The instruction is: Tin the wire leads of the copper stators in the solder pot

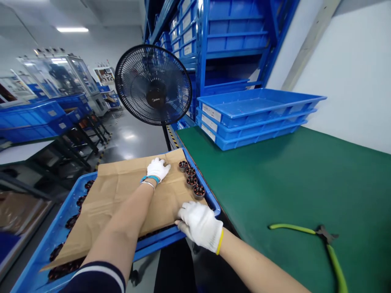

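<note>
A brown cardboard sheet covers most of a blue tray. On its right edge stands a row of several small round motor stators with copper-coloured windings. My left hand, in a white glove, rests over the sheet's far part, fingers curled; a small dark bit shows by the fingertips, too hidden to name. At the sheet's near right corner is my right hand, also gloved, its fingers and thumb drawn together just below the row. What lies between them is hidden.
More stators show in the tray along its left side. To the right, a green table carries stacked blue trays and green-handled cutters. A black fan stands beyond the tray, beside blue shelving.
</note>
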The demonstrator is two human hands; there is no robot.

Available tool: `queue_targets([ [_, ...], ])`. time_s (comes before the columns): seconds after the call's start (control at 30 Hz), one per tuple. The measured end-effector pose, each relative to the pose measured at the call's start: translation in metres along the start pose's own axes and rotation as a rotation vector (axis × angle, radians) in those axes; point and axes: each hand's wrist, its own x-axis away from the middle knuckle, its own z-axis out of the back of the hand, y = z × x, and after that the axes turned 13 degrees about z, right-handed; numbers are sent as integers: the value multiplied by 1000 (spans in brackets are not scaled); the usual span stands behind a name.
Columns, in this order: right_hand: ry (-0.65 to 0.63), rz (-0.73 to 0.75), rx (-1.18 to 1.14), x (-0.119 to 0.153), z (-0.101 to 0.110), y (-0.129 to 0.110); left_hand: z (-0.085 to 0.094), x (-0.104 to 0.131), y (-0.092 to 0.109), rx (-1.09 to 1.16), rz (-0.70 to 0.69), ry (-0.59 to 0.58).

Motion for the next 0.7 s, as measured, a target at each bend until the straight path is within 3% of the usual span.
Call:
queue_targets([
  [0.3,4,-28,10,2,-2,-1,-5,5,-12,125,256,103],
  [0.4,1,-22,4,2,-3,0,-4,2,-22,147,244,67],
  [0.57,7,-30,-16,2,-2,2,10,-9,-62,224,158,-31],
  [0.7,18,-31,-35,3,-3,3,9,-12,-76,234,147,-27],
])
